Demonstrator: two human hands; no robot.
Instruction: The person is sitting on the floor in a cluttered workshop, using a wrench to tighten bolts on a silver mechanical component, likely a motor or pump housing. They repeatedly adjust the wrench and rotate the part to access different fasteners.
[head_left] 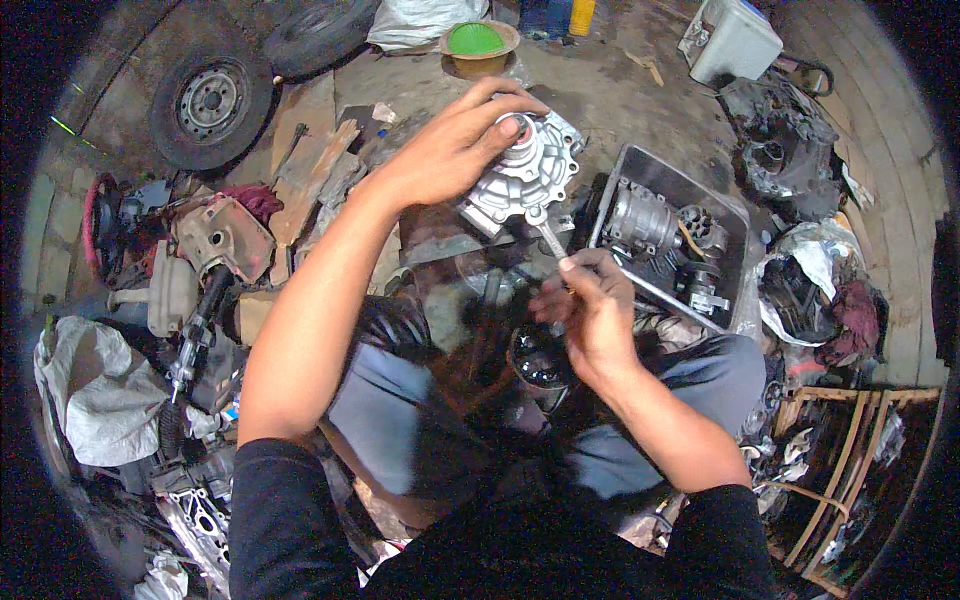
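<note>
My left hand grips a silver ribbed metal housing, its fingers bent over the top and around the raised centre collar. A ring of bolt lugs runs round the housing's round cover. My right hand is closed on a steel wrench. The wrench's head meets a bolt lug at the cover's lower edge; the rest of its shank runs down into my fingers. Below the right hand, between my knees, is a dark round bowl with a shiny dark surface inside.
To the right, a grey tray holds several metal parts. A large blackened casting lies beyond it. A wheel stands at the far left, near a rusty metal tank. At the back sits a basin with something green.
</note>
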